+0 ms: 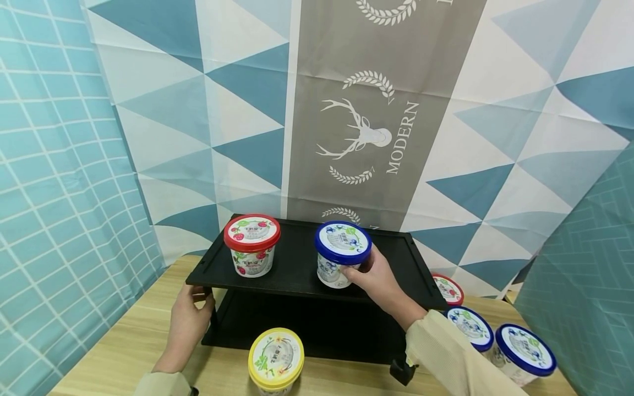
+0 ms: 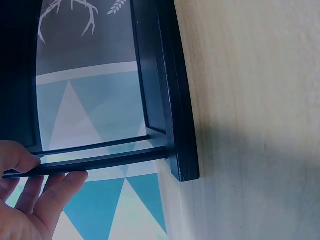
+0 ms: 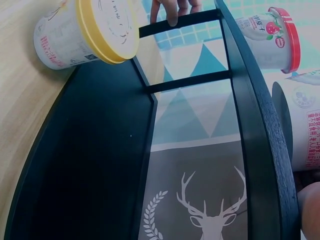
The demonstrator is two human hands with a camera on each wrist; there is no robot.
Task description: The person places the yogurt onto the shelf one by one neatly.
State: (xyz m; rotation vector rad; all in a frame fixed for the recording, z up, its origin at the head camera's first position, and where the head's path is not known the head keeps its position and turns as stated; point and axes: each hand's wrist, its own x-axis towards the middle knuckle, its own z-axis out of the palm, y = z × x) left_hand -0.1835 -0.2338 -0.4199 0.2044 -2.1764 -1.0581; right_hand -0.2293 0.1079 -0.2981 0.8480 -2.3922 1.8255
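Observation:
My right hand (image 1: 378,280) grips a white tub with a blue lid (image 1: 343,242), thumb across its front, at the top of a black two-tier rack (image 1: 292,281). In the right wrist view the side of this blue-lidded tub (image 3: 306,130) shows at the right edge, its base close to the shelf board. On the left, my left hand (image 1: 188,319) holds the rack's thin front post (image 2: 107,161) between thumb and fingers. A red-lidded tub (image 1: 252,245) stands upright on the top shelf's left part. In front of the lower shelf is a yellow-lidded tub (image 1: 275,360).
Right of the rack, on the wooden table (image 1: 124,330), stand a red-lidded tub (image 1: 448,289) and two blue-lidded tubs, one nearer (image 1: 525,352) and one partly behind my sleeve (image 1: 455,352). A patterned cloth (image 1: 247,110) hangs close behind the rack.

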